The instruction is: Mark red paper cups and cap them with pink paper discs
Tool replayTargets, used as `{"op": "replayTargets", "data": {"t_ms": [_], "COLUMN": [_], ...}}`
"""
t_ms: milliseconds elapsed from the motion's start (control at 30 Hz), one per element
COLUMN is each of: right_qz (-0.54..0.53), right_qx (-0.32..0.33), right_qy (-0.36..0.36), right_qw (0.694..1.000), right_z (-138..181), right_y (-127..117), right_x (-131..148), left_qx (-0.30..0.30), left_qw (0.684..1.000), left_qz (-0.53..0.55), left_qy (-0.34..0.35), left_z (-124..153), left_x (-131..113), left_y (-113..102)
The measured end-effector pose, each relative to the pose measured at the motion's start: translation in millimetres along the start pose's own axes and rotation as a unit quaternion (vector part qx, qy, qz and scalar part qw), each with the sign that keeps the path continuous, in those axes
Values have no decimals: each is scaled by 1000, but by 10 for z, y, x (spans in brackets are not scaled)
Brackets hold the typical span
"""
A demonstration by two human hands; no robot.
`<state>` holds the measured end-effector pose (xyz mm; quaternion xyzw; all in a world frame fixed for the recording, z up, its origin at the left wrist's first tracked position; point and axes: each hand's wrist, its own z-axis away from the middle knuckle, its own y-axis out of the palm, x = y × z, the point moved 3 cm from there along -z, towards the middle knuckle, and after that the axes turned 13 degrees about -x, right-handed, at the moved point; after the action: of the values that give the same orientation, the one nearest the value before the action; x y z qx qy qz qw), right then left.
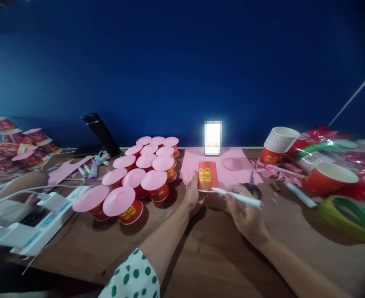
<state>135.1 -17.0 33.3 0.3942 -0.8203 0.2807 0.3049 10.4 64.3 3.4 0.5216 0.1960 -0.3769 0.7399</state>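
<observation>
My left hand point(192, 198) is wrapped round the lower left side of a red paper cup point(211, 176) with yellow characters on it. The cup is upside down, its white rim at the bottom. In my right hand point(244, 211) is a white marker pen point(240, 198), its tip at the cup's lower right edge near the rim. Whether the tip touches the cup I cannot tell. Behind the cup lie sheets of pink paper point(197, 156) and a pink paper cone point(232, 164). Black-handled scissors point(254, 190) lie just beyond my right hand.
Several upturned red cups topped with pink cones point(119, 201) stand left. A power strip point(48, 225) with cables is nearer the left edge. A lit phone point(213, 138) leans on the blue wall. Right are stacked cups point(278, 142), another marker point(300, 194) and a tape roll point(331, 219).
</observation>
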Motion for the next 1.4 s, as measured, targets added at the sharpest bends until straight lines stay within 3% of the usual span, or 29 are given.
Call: {"op": "replayTargets", "data": {"t_ms": [367,633,867,1233,1400], "right_qz": [43,51,47,66,52], "right_qx": [-6,-1,16,-8,-11], "right_qy": [-47,-51,-40,-62,-34], "right_qw": [998,997,998,996,998], "right_z": [-44,-46,-41,-74,-68], "right_y": [-15,-16,-28,-35,-37], "right_x": [83,82,100,138,85], "left_qx": [-4,-30,-12,-6,-6], "left_qw": [1000,1000,1000,1000,1000], "left_qz": [10,10,5,10,11], "left_qy": [6,0,6,12,20], "left_z": [-20,0,15,13,13], "left_x": [6,-7,-11,-5,11], "left_y": [-13,5,19,16,8]}}
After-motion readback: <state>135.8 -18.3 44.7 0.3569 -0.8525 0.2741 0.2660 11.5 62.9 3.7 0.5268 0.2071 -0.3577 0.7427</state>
